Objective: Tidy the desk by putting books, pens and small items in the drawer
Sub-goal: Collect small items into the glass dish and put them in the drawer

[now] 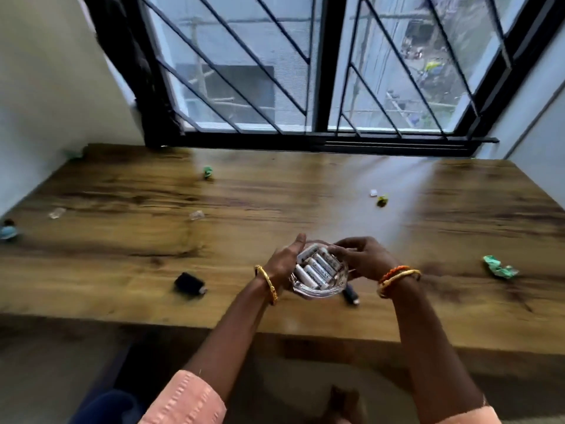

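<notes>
A clear glass bowl (318, 290) holding several white batteries (316, 266) is lifted a little above the front middle of the wooden desk (122, 240). My left hand (282, 264) cups the bowl's left side, thumb up along the rim. My right hand (360, 258) grips its right rim with curled fingers. A black spool-like item (189, 284) lies on the desk to the left. Another small black item (350, 293) lies just under the bowl's right edge, partly hidden.
Small scraps are scattered on the desk: a green crumpled wrapper (500, 267) at right, a green bit (208, 172) at back, a yellow-green bit (382, 200) beside a white piece (373, 192), clear pieces (197, 215) (56, 212), a blue object (8, 231) at the left edge. A barred window stands behind the desk.
</notes>
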